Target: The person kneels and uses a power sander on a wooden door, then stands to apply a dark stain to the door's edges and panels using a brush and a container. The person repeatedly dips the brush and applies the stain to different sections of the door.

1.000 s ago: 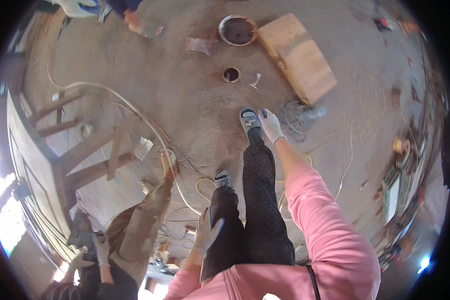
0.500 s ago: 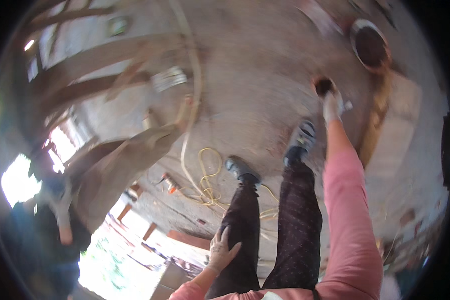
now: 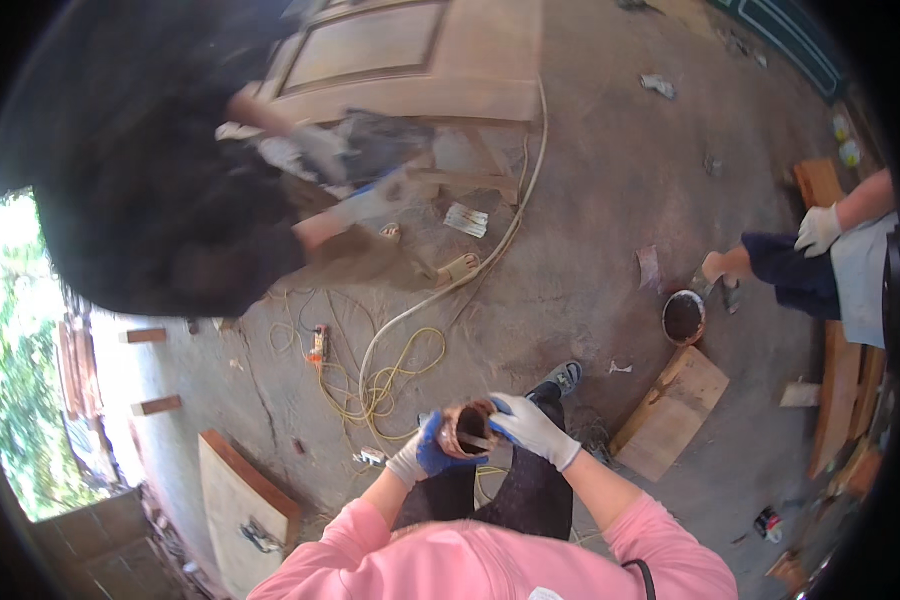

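Note:
A small reddish-brown pot is held in front of my body, its mouth facing up and its inside dark. Something pale and flat shows inside it; I cannot make out what. My left hand, in a white and blue work glove, is closed around the pot's left side and underside. On the other side my right hand, gloved the same way, grips the rim. Some of its fingertips are hidden by the pot.
A larger bucket with dark contents stands on the floor beside a wooden block. Yellow cord and a pale hose lie ahead. At left a person bends by a wooden door panel; another person is at right.
The small pot has come up from the floor in my right hand. My left hand has left my thigh and now holds it too. My view has turned and risen.

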Tool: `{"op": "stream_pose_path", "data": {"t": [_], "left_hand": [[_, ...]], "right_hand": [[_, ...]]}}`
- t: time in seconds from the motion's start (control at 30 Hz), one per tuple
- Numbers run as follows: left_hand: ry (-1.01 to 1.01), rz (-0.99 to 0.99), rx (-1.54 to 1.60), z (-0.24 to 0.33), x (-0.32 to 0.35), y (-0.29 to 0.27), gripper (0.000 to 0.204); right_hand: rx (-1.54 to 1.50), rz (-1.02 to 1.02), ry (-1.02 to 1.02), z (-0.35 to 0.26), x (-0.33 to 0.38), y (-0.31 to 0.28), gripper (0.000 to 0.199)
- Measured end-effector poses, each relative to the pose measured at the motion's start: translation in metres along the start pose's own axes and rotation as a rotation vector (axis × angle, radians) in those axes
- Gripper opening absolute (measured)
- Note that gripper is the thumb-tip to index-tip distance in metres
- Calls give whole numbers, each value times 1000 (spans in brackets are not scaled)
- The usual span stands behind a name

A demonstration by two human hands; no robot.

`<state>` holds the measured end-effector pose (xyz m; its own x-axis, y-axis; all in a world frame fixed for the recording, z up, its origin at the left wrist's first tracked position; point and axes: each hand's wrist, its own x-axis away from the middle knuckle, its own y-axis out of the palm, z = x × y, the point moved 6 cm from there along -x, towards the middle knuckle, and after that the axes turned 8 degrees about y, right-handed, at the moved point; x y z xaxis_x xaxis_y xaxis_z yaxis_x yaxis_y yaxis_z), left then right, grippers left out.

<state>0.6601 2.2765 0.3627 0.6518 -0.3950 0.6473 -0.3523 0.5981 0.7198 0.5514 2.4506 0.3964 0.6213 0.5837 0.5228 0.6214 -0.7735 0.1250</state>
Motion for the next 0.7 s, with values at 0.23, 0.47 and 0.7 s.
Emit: {"op": "stream_pose_path", "data": {"t": [0.23,0.47,0.7], "left_hand": [[523,-1,327,126,186,-22,81],[1013,-4,482,229,362,-90,78],[1316,129,468,262,446,-144,74]], "right_hand": [[469,-32,-249,-210,-21,193,39],[532,-64,-656,-348,-33,388,25],[987,-365,-974,-370,-62,552,17]]}}
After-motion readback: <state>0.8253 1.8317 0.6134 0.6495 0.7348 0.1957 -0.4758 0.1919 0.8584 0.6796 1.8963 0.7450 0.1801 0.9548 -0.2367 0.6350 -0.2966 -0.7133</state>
